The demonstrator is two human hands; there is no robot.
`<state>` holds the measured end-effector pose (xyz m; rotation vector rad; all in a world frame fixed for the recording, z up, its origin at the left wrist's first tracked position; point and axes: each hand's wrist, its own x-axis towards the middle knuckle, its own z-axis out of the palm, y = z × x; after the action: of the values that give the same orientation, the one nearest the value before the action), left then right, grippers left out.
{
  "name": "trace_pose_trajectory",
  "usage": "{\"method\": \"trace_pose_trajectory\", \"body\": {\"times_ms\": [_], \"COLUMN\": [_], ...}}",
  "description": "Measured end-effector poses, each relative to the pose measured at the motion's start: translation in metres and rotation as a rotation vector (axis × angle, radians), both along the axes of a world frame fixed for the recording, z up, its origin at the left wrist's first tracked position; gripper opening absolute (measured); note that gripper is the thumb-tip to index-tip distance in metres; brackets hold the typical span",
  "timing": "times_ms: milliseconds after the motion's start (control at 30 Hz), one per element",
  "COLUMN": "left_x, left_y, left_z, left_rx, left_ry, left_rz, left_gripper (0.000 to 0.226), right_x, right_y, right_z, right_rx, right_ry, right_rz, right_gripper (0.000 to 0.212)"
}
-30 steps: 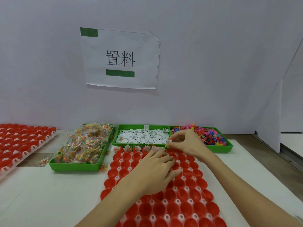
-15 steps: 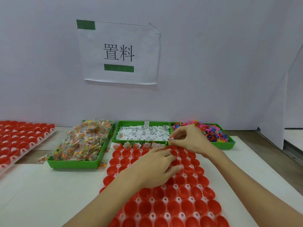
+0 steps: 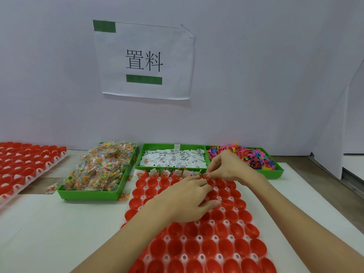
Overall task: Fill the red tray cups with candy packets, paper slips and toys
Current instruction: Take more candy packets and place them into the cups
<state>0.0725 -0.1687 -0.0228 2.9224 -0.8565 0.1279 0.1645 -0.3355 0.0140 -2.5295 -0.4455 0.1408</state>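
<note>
While both hands are meeting over the far rows of the red plastic cup tray (image 3: 197, 239), its long axis is running from the bottom edge of the frame up toward the three green bins, and its near end is passing out of view. The left hand (image 3: 189, 200) is lying knuckles-up on the cups with fingers curled; whether it is holding anything cannot be told. The right hand (image 3: 228, 168) is pinching something small at the tray's top row, too small to name. Along that row, clear candy packets (image 3: 165, 173) are sitting in the cups. Behind, left to right, are standing a green bin heaped with candy packets (image 3: 98, 172), a green bin of white printed paper slips (image 3: 173, 158) and a green bin of bright plastic toys (image 3: 250, 158). White bench (image 3: 59, 229) is lying open at lower left. A second red cup tray (image 3: 21, 166) is leaving the left edge. On the wall, a white paper sign (image 3: 143, 60) is reading 置料.
</note>
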Motion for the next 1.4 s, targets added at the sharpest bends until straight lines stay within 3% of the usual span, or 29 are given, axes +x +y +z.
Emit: {"method": "trace_pose_trajectory", "body": {"times_ms": [300,533,733,900,1133,1300,1400], "left_x": [0.002,0.002,0.005,0.007,0.000,-0.025,-0.043], "left_y": [0.000,-0.003,-0.003,0.000,0.003,0.028,0.069], "left_z": [0.000,0.003,0.002,-0.002,0.008,0.023,0.020], "left_rx": [0.027,0.053,0.060,0.053,-0.011,-0.265,-0.432], "left_ry": [0.012,0.014,0.011,-0.043,-0.073,-0.142,-0.254], "left_rz": [0.017,0.016,0.004,-0.030,-0.016,0.046,0.236], "left_gripper": [0.064,0.063,0.064,0.064,0.062,0.045,0.029], "right_x": [0.005,0.007,0.009,0.007,-0.004,-0.036,-0.065], "right_y": [0.004,0.007,0.009,-0.005,-0.018,-0.027,-0.033], "right_z": [0.017,0.013,0.008,0.009,0.011,0.013,0.006], "right_rx": [-0.126,-0.190,-0.238,-0.167,-0.027,0.195,0.377], "right_ry": [0.113,-0.053,-0.072,-0.111,-0.175,-0.271,-0.240], "right_rz": [0.046,0.095,0.081,0.099,0.018,-0.053,-0.070], "right_gripper": [0.008,0.006,0.011,0.009,0.021,0.018,0.015]}}
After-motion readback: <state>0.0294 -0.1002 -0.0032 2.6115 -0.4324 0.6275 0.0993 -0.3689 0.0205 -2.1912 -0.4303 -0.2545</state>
